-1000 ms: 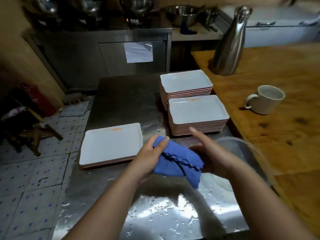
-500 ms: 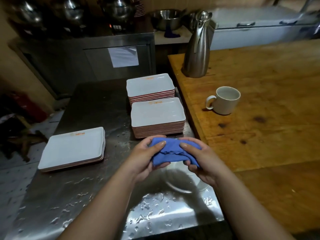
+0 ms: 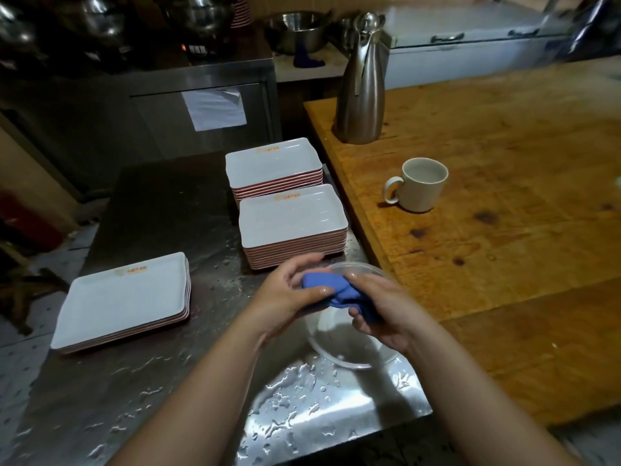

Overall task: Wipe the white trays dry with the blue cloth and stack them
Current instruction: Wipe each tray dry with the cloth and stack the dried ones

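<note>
your left hand point(image 3: 285, 290) and right hand point(image 3: 379, 307) both grip the bunched blue cloth point(image 3: 339, 292) over the clear glass bowl point(image 3: 349, 348), just before the nearest stack of white rectangular trays point(image 3: 292, 220).

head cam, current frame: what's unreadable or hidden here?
- Blue cloth, head view: mostly covered by the left hand and right hand.
- Clear bowl: near rim hidden behind the hands; any water in it cannot be told.
- Orange print on the near tray stack: too small to read.
- Pots on the back counter: dark, cut off by the top edge.
</note>
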